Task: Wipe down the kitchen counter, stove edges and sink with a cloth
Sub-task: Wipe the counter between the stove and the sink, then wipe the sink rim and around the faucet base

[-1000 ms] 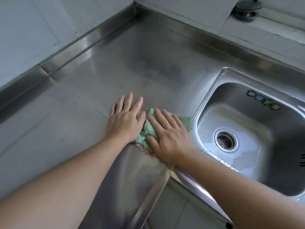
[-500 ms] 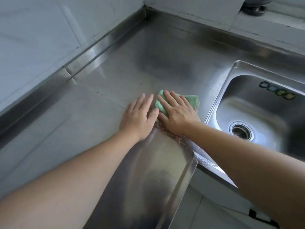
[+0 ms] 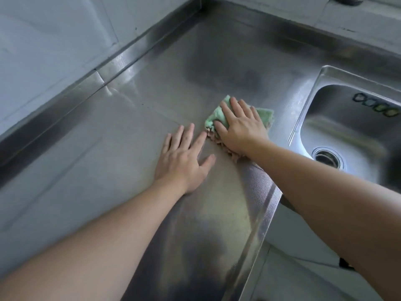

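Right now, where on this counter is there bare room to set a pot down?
Bare steel lies behind the cloth, up to the back wall's corner, and left of the left hand along the metal upstand. The strip between the right hand and the sink is narrow, and the hands crowd the middle.

Cloth (image 3: 219, 115) flat on the counter (image 3: 134, 131) under the right hand (image 3: 240, 129), just left of the sink (image 3: 325, 74). Left hand (image 3: 184, 157) flat on the counter beside it, nearer the front edge. Drain (image 3: 327, 158) in the sink bottom.
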